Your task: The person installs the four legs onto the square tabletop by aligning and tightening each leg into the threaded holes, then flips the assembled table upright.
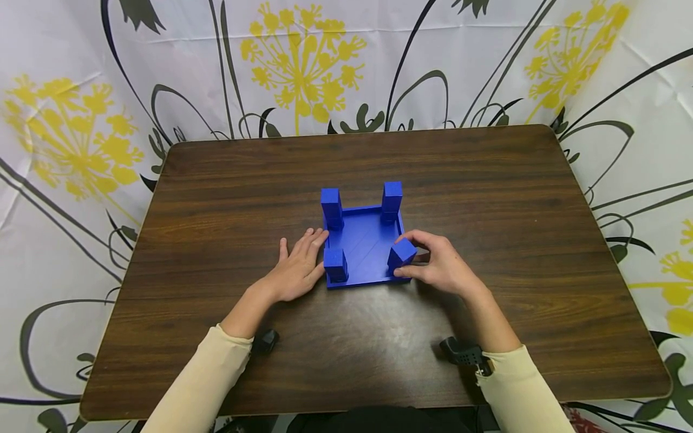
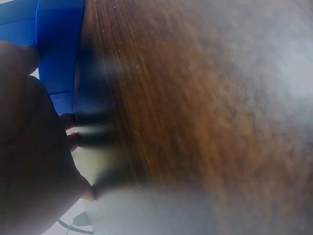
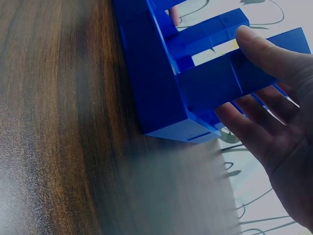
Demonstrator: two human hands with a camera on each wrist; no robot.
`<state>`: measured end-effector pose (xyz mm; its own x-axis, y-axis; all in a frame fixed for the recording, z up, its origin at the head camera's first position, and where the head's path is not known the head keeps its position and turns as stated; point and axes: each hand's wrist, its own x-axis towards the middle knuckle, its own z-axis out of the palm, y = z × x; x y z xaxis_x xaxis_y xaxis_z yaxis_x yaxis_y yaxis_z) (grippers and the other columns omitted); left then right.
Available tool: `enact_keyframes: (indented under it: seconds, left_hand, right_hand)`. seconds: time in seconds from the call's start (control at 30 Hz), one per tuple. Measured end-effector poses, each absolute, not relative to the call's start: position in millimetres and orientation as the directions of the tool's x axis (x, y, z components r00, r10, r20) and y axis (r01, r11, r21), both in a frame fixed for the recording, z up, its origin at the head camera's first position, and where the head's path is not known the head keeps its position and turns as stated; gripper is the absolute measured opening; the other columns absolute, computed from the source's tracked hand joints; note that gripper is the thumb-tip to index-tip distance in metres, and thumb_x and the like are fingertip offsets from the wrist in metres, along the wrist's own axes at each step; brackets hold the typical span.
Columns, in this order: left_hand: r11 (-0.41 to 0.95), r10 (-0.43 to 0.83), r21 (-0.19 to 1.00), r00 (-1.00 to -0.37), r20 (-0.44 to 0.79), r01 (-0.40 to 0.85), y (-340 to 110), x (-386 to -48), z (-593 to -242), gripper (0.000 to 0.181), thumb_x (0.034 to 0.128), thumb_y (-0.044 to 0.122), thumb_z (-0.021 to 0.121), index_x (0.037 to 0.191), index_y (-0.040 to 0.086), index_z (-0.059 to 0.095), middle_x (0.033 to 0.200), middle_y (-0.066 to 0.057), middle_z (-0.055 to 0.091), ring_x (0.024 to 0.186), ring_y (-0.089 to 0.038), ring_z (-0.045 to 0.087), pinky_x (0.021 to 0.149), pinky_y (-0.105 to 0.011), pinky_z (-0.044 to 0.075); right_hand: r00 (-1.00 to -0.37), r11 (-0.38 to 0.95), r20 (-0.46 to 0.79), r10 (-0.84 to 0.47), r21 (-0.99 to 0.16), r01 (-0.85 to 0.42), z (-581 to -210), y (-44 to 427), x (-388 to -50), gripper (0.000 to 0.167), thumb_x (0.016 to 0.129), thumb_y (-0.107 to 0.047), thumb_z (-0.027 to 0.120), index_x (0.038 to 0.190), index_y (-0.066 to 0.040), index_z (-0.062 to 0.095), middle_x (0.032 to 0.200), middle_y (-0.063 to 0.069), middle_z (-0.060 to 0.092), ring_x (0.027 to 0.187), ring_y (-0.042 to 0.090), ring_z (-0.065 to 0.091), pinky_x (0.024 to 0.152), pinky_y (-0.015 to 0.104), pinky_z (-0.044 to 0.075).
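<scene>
A blue square tray-like base (image 1: 368, 246) with a low rim lies on the table, a blue block-like post at each corner. My right hand (image 1: 441, 264) pinches the near right post (image 1: 402, 255) between thumb and fingers. That post is turned at an angle to the base, and in the right wrist view its lower end meets the corner. My left hand (image 1: 295, 267) lies with fairly straight fingers along the base's left side, touching it beside the near left post (image 1: 335, 264). At the back stand the far left post (image 1: 332, 208) and far right post (image 1: 391, 201).
The brown wooden table (image 1: 227, 198) spreads around the base on all sides. A white curtain (image 1: 189, 60) with yellow flowers and dark stems hangs behind the table and at its sides. Dark wrist devices (image 1: 462, 352) sit at both forearms near the sleeves.
</scene>
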<state>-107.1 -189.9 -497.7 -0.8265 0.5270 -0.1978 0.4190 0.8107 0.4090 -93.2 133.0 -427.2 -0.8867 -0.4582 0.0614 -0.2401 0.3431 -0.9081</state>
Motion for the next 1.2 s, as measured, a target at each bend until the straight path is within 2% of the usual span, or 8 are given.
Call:
enact_keyframes:
  seconds: [0.23,0.5,1.2]
  left_hand:
    - [0.812,0.527,0.408,-0.826,-0.200,0.418,-190,-107,-498,0.065,0.1066,0.044,0.027,0.158,0.015,0.000,0.164,-0.011,0.003,0.150,-0.028,-0.004,0.106,-0.069,-0.008]
    - [0.810,0.526,0.412,-0.828,-0.197,0.417,-191,-108,-499,0.065,0.1066,0.045,0.027,0.158,0.016,0.000,0.164,-0.011,0.004,0.150,-0.028,-0.004,0.107,-0.069,-0.008]
    - [0.810,0.526,0.412,-0.827,-0.198,0.417,-191,-108,-501,0.064,0.1066,0.044,0.026,0.158,0.017,-0.001,0.164,-0.010,0.003,0.150,-0.027,-0.004,0.106,-0.069,-0.009]
  right_hand:
    - [-0.900,0.359,0.070,-0.430,-0.901,-0.242,-449,135,-99,0.043,0.072,0.002,0.085,0.109,-0.001,0.063,0.100,0.011,0.066,0.095,0.024,0.063,0.080,0.042,0.056]
    - [-0.909,0.360,0.094,-0.407,-0.898,-0.254,-465,137,-103,0.043,0.071,-0.011,0.090,0.105,-0.011,0.064,0.099,0.005,0.067,0.094,0.020,0.065,0.076,0.036,0.057]
    - [-0.930,0.410,0.159,-0.331,-0.864,-0.293,-469,131,-99,0.042,0.069,-0.013,0.091,0.099,-0.010,0.062,0.093,0.003,0.065,0.088,0.018,0.066,0.070,0.029,0.057]
